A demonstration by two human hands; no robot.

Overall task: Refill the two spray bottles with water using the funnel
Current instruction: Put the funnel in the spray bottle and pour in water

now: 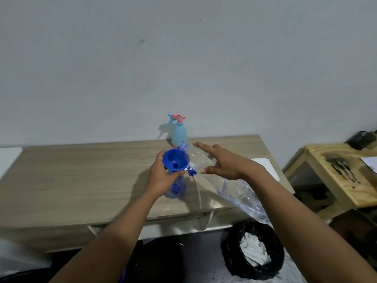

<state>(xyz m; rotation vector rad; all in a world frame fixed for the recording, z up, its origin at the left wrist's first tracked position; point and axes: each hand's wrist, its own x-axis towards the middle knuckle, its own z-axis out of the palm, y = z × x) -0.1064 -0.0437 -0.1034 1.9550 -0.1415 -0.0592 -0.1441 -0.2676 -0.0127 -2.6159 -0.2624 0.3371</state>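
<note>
**Thin, crushable water bottle beside a funnel-topped sprayer**

The left hand (161,176) curls round the neck of the blue spray bottle (176,190), which stands on the counter (81,170) near its middle with the funnel (175,160) seated in its mouth. Just right of the funnel the clear bottle (199,158) lies tilted. The right hand (222,162) is spread over it with fingers straight, the thumb on the near side. Whether it bears any weight I cannot tell.

The clear bottle looks thin-walled, so it would likely buckle under a hard squeeze and be slick if wet. A wide hold round its ribbed middle seems best. How much water it holds is unclear. The blue bottle is probably light and top-heavy under the funnel, so the neck hold suits it.

The pale blue spray bottle (179,133) stands capped at the far edge.
</note>
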